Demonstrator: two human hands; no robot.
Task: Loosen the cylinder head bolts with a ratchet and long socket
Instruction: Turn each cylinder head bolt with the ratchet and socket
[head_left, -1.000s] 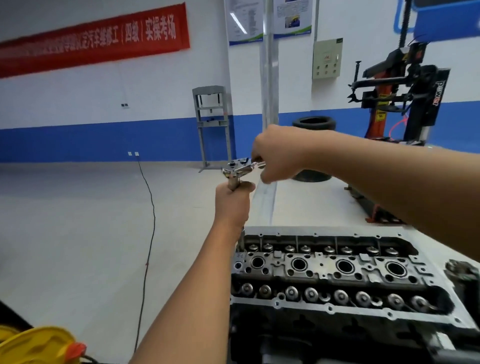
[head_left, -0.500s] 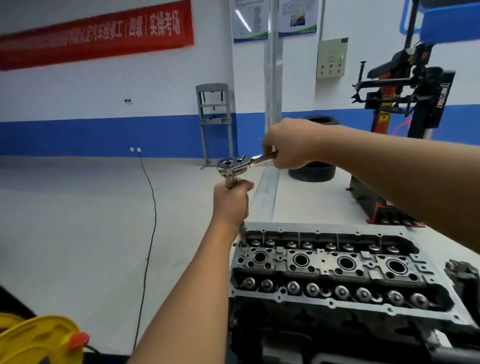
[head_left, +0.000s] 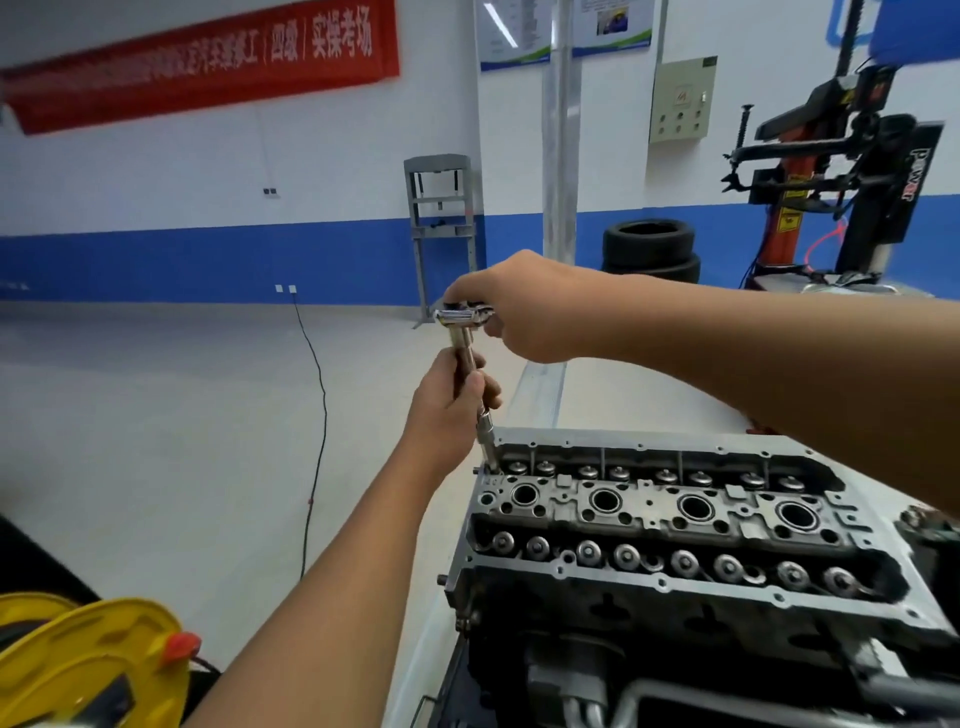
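Observation:
The grey cylinder head (head_left: 660, 577) sits at lower right, its valve springs and spark plug wells exposed. A long chrome socket extension (head_left: 485, 434) stands nearly upright in the head's far left corner. My left hand (head_left: 449, 400) grips the extension around its upper shaft. On top sits the ratchet (head_left: 460, 315), its head showing to the left of my right hand (head_left: 524, 306), which grips the ratchet handle from the right. The bolt under the socket is hidden.
A yellow cable reel (head_left: 88, 670) lies at lower left. A black cable (head_left: 314, 415) runs across the pale floor. Stacked tyres (head_left: 649, 249), a tyre-changing machine (head_left: 831, 171) and a grey press frame (head_left: 441, 228) stand by the blue-and-white wall.
My right hand has swung the ratchet handle round toward me and to the left, so the handle now hides under the hand. My left hand has slid lower on the extension, baring more shaft.

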